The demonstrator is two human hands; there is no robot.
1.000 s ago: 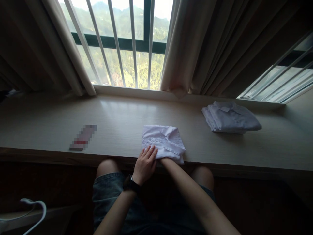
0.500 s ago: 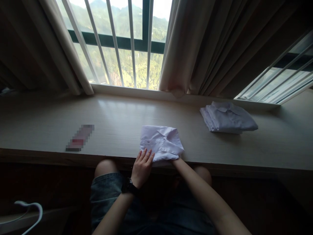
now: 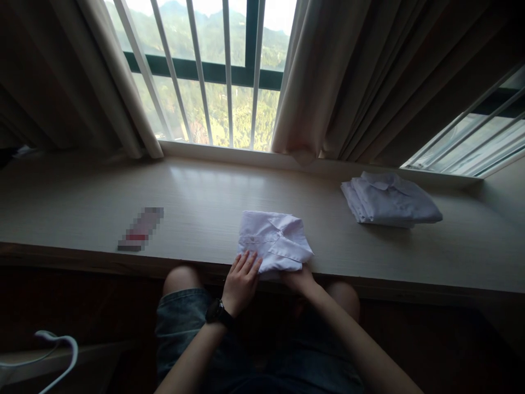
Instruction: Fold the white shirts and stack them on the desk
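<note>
A folded white shirt (image 3: 274, 235) lies at the front edge of the desk, its collar and a button showing on top. My left hand (image 3: 241, 276), with a black watch at the wrist, rests on the shirt's near left corner, fingers stretched out flat. At the near right side is my right hand (image 3: 298, 279), its fingers hidden beneath the shirt's near edge. Whether those fingers grip the cloth cannot be seen.
A stack of folded white shirts (image 3: 389, 200) sits at the right of the desk (image 3: 197, 202). Towards the left lies a blurred-out flat object (image 3: 141, 230). White hanger hook (image 3: 68, 342) at lower left. Curtains (image 3: 353, 82) and a barred window (image 3: 213, 82) stand behind.
My right hand has drawn back partly from under the shirt, so its back now shows. My left hand stays on the shirt. The whole view has shifted slightly.
</note>
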